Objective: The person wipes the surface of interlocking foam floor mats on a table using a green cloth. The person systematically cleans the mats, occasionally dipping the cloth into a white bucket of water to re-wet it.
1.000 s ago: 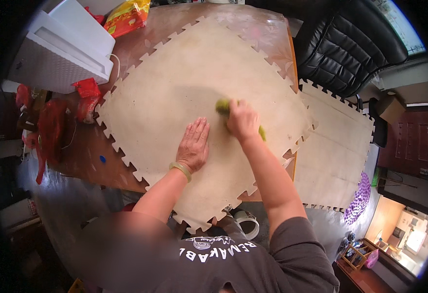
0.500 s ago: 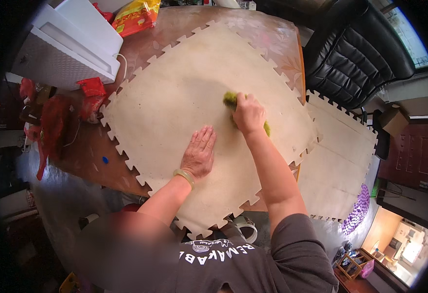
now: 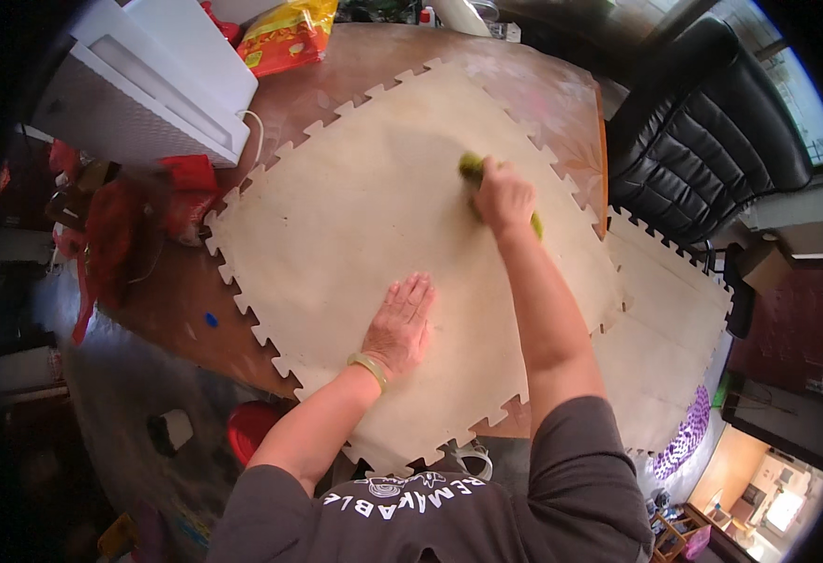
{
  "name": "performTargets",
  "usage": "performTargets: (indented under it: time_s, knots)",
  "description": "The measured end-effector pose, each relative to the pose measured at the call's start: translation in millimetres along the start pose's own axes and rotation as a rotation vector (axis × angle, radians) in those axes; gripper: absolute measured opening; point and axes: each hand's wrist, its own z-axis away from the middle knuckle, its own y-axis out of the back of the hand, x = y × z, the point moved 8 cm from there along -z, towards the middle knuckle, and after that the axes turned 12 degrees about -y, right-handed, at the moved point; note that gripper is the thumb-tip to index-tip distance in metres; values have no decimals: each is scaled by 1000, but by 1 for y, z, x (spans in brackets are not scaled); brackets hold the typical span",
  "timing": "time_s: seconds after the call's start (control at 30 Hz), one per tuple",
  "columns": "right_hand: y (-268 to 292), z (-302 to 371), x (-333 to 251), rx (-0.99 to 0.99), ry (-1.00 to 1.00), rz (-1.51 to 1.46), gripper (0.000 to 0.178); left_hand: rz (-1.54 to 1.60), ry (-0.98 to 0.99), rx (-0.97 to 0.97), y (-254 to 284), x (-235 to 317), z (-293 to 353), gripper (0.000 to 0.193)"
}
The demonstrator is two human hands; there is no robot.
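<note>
A large cream foam mat (image 3: pixel 336 235) with jigsaw-cut edges lies flat on the brown table. On its right half, my right hand (image 3: pixel 507 197) is closed around a fuzzy olive-green cloth (image 3: pixel 472 170) pressed against the mat. Parts of the cloth stick out on both sides of the fist; the rest is hidden under it. Nearer to me, my left hand (image 3: pixel 400 324) rests flat on the mat, fingers stretched out, holding nothing. A pale bangle (image 3: pixel 370 368) circles the left wrist.
Another cream mat (image 3: pixel 660 328) lies to the right, below a black padded chair (image 3: pixel 712 131). White foam boxes (image 3: pixel 153 84) and a red-yellow bag (image 3: pixel 289 38) stand at the far left. Red plastic bags (image 3: pixel 186 192) lie left of the mat, and a red round object (image 3: pixel 250 430) is near my left arm.
My right hand has slid the green cloth farther away across the mat. The left hand stays at the same spot on it. The whole view has shifted slightly.
</note>
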Motion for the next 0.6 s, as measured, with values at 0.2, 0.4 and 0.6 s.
performTargets:
  time_s: [0.2, 0.4, 0.6]
  knots:
    - [-14, 49, -28, -63, 43, 3, 15, -1, 36, -74, -5, -3, 3, 55]
    - [2, 137, -44, -166, 252, -127, 13, -14, 49, -49, -6, -8, 12, 53]
    - [0, -23, -9, 30, -89, 1, 14, 67, 15, 6, 3, 2, -11, 51]
